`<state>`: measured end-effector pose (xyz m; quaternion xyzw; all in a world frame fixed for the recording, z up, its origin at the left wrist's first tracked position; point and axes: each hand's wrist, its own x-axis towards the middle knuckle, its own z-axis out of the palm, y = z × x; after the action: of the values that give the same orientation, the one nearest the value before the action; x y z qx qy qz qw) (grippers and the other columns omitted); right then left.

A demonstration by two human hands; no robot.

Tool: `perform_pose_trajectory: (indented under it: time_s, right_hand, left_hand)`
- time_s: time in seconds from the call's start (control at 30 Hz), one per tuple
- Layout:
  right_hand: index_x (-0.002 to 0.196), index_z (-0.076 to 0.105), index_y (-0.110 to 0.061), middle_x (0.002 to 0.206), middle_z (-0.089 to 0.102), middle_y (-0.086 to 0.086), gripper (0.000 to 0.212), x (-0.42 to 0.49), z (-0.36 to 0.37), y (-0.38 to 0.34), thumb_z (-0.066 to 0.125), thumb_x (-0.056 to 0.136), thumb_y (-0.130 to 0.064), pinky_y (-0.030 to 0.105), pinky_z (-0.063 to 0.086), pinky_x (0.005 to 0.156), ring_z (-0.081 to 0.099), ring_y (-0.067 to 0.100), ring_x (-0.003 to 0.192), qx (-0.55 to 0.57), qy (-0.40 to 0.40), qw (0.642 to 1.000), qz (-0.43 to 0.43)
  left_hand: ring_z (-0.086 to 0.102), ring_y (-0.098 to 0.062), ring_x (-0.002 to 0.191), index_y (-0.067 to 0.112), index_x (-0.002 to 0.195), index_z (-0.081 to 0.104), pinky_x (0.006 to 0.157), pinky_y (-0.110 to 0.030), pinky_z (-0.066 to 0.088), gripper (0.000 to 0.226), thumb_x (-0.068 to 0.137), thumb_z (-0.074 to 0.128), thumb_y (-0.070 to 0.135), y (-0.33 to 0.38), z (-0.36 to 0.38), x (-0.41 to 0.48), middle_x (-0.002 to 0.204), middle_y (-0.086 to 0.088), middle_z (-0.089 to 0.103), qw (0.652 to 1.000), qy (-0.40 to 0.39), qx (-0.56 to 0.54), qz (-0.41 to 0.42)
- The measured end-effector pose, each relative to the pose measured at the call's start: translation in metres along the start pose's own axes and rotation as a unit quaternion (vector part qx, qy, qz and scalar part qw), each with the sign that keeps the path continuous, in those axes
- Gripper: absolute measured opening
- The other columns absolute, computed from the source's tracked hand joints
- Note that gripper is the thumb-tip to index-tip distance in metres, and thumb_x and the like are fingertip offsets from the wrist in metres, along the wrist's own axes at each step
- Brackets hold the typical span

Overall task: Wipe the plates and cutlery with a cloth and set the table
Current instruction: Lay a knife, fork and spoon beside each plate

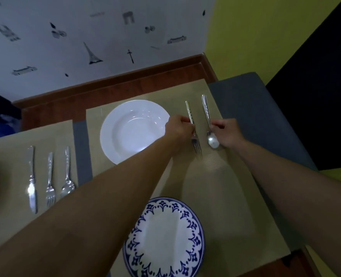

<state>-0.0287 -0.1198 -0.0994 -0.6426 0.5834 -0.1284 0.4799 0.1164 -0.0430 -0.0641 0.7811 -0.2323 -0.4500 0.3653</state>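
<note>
Left hand (178, 126) pinches fork (190, 113) mid-handle, fingers curled; tines point toward the camera, blurred. Right hand (228, 134) grips spoon (207, 114) at the neck, bowl toward the camera, just beside fork, roughly parallel. Both over tan placemat (225, 186). White deep plate (113, 120) on same mat, left of fork. Blue-patterned plate (193, 226) nearer, same mat. Neighbouring mat (5, 156) at left: knife (32, 180), second fork (50, 180), second spoon (67, 176), side by side.

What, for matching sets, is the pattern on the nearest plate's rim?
Blue floral motifs around the white round plate; head view.
</note>
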Motion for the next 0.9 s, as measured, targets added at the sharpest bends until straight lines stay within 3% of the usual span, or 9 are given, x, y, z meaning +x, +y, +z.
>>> perform_pose_trajectory:
  time_s: [0.07, 0.13, 0.2, 0.27, 0.37, 0.5, 0.57, 0.7, 0.9]
  right_hand:
    - [0.12, 0.074, -0.001, 0.111, 0.075, 0.012, 0.025, 0.008, -0.001, 0.002, 0.062, 0.098, -0.002, 0.034, 0.055, 0.096, 0.069, 0.019, 0.102, -0.001, 0.008, 1.0, -0.003]
    - [0.116, 0.076, 0.0, 0.098, 0.076, 0.014, 0.023, 0.013, -0.003, 0.005, 0.062, 0.097, -0.002, 0.034, 0.056, 0.081, 0.068, 0.018, 0.083, -0.022, 0.017, 1.0, -0.014]
    - [0.106, 0.074, 0.006, 0.092, 0.071, 0.016, 0.017, 0.016, -0.006, 0.009, 0.063, 0.094, -0.002, 0.037, 0.053, 0.079, 0.064, 0.02, 0.077, -0.074, 0.028, 0.996, -0.048]
    - [0.118, 0.07, 0.001, 0.11, 0.061, 0.014, 0.024, 0.012, -0.011, 0.012, 0.064, 0.095, -0.003, 0.031, 0.049, 0.089, 0.056, 0.017, 0.094, -0.12, 0.029, 0.989, -0.085]
    - [0.145, 0.056, -0.012, 0.145, 0.047, 0.004, 0.048, 0.001, -0.016, 0.016, 0.06, 0.098, -0.002, 0.015, 0.028, 0.103, 0.04, 0.019, 0.126, -0.167, -0.005, 0.975, -0.146]
    - [0.151, 0.049, -0.019, 0.161, 0.039, -0.007, 0.05, 0.001, -0.02, 0.031, 0.057, 0.102, -0.015, 0.04, 0.034, 0.113, 0.037, 0.027, 0.129, -0.274, -0.069, 0.932, -0.229]
    - [0.155, 0.044, -0.022, 0.165, 0.032, -0.01, 0.051, 0.003, -0.023, 0.033, 0.054, 0.104, -0.021, 0.043, 0.034, 0.111, 0.036, 0.026, 0.128, -0.304, -0.089, 0.92, -0.229]
    - [0.159, 0.033, -0.024, 0.169, 0.024, -0.011, 0.053, 0.009, -0.03, 0.031, 0.045, 0.108, -0.024, 0.042, 0.037, 0.109, 0.036, 0.025, 0.129, -0.359, -0.1, 0.894, -0.248]
    - [0.162, 0.025, -0.026, 0.169, 0.02, -0.01, 0.056, 0.022, -0.037, 0.037, 0.043, 0.109, -0.023, 0.038, 0.039, 0.111, 0.034, 0.024, 0.132, -0.352, -0.109, 0.901, -0.231]
  left_hand:
    - [0.07, -0.021, 0.089, 0.012, 0.1, 0.073, 0.08, -0.031, 0.059, 0.015, 0.085, 0.072, 0.016, 0.0, 0.01, 0.011, 0.095, -0.004, 0.073, 0.999, 0.007, 0.037, 0.001]
    - [0.067, -0.017, 0.084, 0.009, 0.101, 0.068, 0.07, -0.02, 0.054, 0.014, 0.089, 0.069, 0.015, -0.001, 0.016, 0.016, 0.094, 0.0, 0.069, 0.997, 0.009, 0.076, 0.01]
    - [0.063, -0.017, 0.082, 0.01, 0.108, 0.061, 0.062, -0.017, 0.047, 0.02, 0.09, 0.069, 0.011, -0.002, 0.019, 0.016, 0.095, -0.001, 0.063, 0.992, 0.004, 0.124, 0.02]
    - [0.063, -0.024, 0.096, 0.01, 0.115, 0.056, 0.068, -0.022, 0.047, 0.035, 0.086, 0.075, 0.012, -0.004, 0.019, 0.017, 0.104, -0.006, 0.063, 0.98, -0.005, 0.191, 0.055]
    - [0.055, -0.032, 0.116, 0.007, 0.132, 0.051, 0.089, -0.033, 0.045, 0.057, 0.084, 0.078, 0.02, -0.004, 0.015, 0.02, 0.131, -0.015, 0.052, 0.942, -0.03, 0.306, 0.131]
    - [0.049, -0.032, 0.129, 0.009, 0.148, 0.038, 0.104, -0.036, 0.043, 0.076, 0.084, 0.077, 0.025, -0.007, 0.01, 0.021, 0.153, -0.013, 0.033, 0.874, -0.106, 0.426, 0.209]
    - [0.052, -0.032, 0.128, 0.008, 0.149, 0.037, 0.102, -0.037, 0.046, 0.075, 0.086, 0.075, 0.022, -0.007, 0.01, 0.021, 0.156, -0.011, 0.031, 0.85, -0.124, 0.461, 0.222]
    - [0.057, -0.032, 0.122, 0.006, 0.145, 0.042, 0.1, -0.038, 0.047, 0.075, 0.083, 0.079, 0.028, -0.002, 0.013, 0.029, 0.149, -0.01, 0.043, 0.85, -0.107, 0.466, 0.22]
    - [0.055, -0.035, 0.127, 0.01, 0.153, 0.028, 0.105, -0.042, 0.046, 0.086, 0.087, 0.074, 0.038, -0.001, 0.029, 0.039, 0.161, -0.009, 0.031, 0.859, -0.097, 0.452, 0.219]
